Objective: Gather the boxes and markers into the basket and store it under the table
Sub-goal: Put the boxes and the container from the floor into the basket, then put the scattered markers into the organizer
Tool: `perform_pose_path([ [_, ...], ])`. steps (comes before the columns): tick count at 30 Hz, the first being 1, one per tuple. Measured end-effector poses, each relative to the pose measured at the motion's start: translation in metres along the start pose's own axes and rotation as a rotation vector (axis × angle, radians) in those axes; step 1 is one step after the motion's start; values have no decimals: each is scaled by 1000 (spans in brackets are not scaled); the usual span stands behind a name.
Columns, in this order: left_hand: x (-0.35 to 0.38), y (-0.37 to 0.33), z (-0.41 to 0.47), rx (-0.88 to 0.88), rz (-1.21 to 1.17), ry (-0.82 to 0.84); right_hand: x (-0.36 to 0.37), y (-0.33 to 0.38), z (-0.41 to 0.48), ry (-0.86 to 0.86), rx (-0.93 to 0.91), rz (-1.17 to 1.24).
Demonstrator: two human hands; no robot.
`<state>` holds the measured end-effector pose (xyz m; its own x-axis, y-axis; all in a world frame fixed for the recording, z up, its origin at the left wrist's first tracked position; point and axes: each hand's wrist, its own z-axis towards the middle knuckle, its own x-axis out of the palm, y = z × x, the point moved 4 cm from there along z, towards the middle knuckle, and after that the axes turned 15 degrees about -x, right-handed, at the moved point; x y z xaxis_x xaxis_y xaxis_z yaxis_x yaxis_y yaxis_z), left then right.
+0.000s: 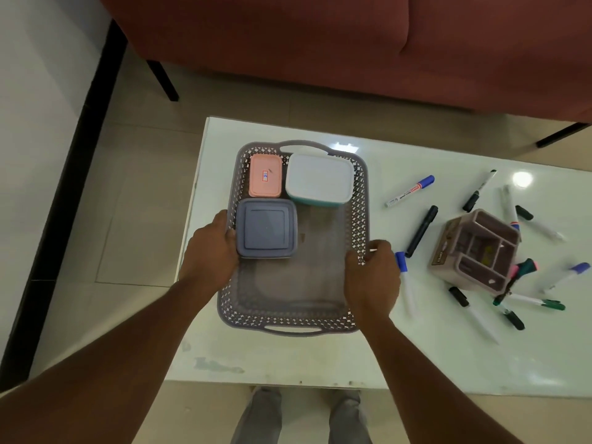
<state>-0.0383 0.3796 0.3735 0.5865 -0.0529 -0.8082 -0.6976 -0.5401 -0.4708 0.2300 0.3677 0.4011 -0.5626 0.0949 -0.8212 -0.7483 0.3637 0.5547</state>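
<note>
Long walls of grey perforated plastic basket (360,200) clasped by left hand (209,248), right hand (371,277); loose markers (410,191) toward white table's (288,357) right edge, right hand nearer.

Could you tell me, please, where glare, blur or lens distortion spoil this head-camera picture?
Head view: ceiling lights glare off the glossy table in two spots, one beyond the basket, one among the markers; the white markers nearest the camera look smeared; the wide lens bows the table's edges.
</note>
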Motion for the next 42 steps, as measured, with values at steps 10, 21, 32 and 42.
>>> perform_pose_path([
  [10, -1, -2, -2, -20, -24, 44, 94, 57, -28, 398, -169, 136],
  [21, -5, 5, -10, -12, -5, 68, 11, -1, -22, -47, -182, -83],
  [32, 9, -6, -26, -201, 159, 54, 1, -21, -3, 204, 54, -107],
  [42, 95, -150, -137, 426, 284, -88, -58, -119, -11, 225, -51, 5],
])
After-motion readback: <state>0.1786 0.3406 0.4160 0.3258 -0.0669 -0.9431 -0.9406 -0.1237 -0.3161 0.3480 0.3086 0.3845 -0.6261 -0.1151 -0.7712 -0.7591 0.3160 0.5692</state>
